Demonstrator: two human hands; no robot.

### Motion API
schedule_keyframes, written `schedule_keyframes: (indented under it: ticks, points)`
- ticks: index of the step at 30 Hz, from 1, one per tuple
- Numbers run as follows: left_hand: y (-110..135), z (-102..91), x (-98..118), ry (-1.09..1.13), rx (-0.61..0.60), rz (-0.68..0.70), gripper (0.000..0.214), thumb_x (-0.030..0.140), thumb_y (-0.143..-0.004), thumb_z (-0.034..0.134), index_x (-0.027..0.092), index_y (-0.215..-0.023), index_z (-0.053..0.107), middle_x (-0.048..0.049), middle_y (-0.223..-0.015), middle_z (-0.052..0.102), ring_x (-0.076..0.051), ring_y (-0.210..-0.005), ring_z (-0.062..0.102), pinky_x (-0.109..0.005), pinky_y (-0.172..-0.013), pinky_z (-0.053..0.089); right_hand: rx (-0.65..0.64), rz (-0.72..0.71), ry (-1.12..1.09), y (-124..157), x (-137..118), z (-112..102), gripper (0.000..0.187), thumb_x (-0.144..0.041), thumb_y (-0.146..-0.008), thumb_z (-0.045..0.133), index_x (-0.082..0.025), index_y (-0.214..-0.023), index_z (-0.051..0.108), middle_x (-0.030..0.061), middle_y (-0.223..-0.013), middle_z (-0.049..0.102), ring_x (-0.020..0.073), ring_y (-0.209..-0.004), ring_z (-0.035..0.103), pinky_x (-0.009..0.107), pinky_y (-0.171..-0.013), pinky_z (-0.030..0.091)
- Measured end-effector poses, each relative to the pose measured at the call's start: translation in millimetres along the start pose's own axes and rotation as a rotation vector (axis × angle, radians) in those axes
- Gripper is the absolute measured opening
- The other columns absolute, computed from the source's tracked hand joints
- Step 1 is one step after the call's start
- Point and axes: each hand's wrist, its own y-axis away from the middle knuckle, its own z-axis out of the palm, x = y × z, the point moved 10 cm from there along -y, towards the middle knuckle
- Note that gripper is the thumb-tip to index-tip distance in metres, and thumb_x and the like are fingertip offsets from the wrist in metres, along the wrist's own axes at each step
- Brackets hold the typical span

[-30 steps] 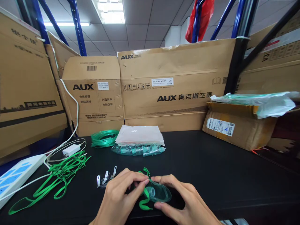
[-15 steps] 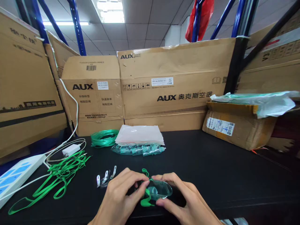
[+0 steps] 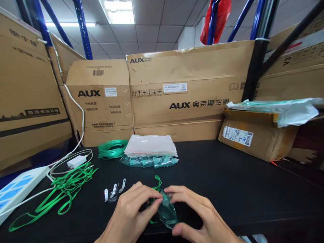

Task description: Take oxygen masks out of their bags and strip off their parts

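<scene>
A clear green oxygen mask (image 3: 167,211) is held between both hands over the black table, its narrow end tilted toward me. My left hand (image 3: 138,211) pinches the mask's left edge between thumb and index finger. My right hand (image 3: 196,212) curves around the other side, fingers on the upper edge and thumb at the lower tip. A green elastic strap (image 3: 158,181) loops up behind the mask, and a bit of it shows below the left fingers. What the pinching fingertips cover is hidden. To the left lie several small metal strips (image 3: 114,190), partly with clear plastic.
Loose green elastic straps (image 3: 73,184) lie at left beside a white power strip (image 3: 24,189) and white cables. Farther back are coiled green tubing (image 3: 112,149), white sheets (image 3: 152,145) and bagged green parts (image 3: 152,162). Cardboard boxes (image 3: 182,98) wall the back; an opened carton (image 3: 255,138) stands right.
The mask has turned from lying sideways to pointing down toward me. My right thumb has shifted down with its tip, and the strap loop stands higher.
</scene>
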Motion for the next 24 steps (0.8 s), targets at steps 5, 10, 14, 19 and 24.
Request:
schedule_keyframes:
  ticks: [5,10,14,19,24]
  points:
    - [1,3.6,4,0.015,-0.032,0.037,0.012,0.012,-0.1,0.065,0.023,-0.105,0.067,0.003,-0.097,0.078,-0.014,-0.083,0.071,-0.029,-0.085,0.048,0.068,-0.064,-0.101,-9,-12,-7,0.023,-0.015,-0.098,0.065,-0.028,-0.117,0.066,0.0021,-0.118,0.075,0.0153,-0.11,0.072,0.022,-0.098,0.056]
    - [2,7.5,9,0.045,-0.063,0.06,0.017,0.011,-0.1,0.065,0.024,-0.11,0.066,0.0031,-0.099,0.078,-0.015,-0.084,0.069,-0.03,-0.08,0.048,0.1,-0.062,-0.122,-13,-13,-6,0.025,-0.009,-0.095,0.067,-0.027,-0.114,0.069,0.0001,-0.113,0.074,0.0128,-0.105,0.072,0.019,-0.095,0.055]
    - [4,14.1,10,0.046,-0.099,0.07,0.021,0.007,-0.097,0.067,0.024,-0.109,0.065,0.0032,-0.097,0.077,-0.015,-0.082,0.065,-0.03,-0.077,0.047,0.106,-0.036,-0.149,-13,-10,-6,0.018,-0.009,-0.097,0.065,-0.026,-0.102,0.069,-0.0007,-0.109,0.072,0.0119,-0.1,0.071,0.018,-0.091,0.053]
    - [5,15.0,8,-0.01,-0.079,0.044,0.024,0.007,-0.096,0.065,0.025,-0.112,0.062,0.0019,-0.095,0.075,-0.017,-0.078,0.063,-0.031,-0.072,0.047,0.095,0.014,-0.105,-10,-5,-5,0.017,-0.01,-0.1,0.061,-0.026,-0.098,0.066,0.0008,-0.114,0.068,0.013,-0.104,0.069,0.02,-0.092,0.05]
    - [3,16.6,3,-0.116,-0.11,-0.028,0.032,0.004,-0.089,0.06,0.025,-0.113,0.062,0.0014,-0.085,0.064,-0.018,-0.076,0.061,-0.034,-0.075,0.048,0.12,0.0,-0.052,-8,-7,-7,0.018,-0.01,-0.101,0.056,-0.025,-0.099,0.064,0.0019,-0.108,0.065,0.0135,-0.096,0.067,0.021,-0.086,0.051]
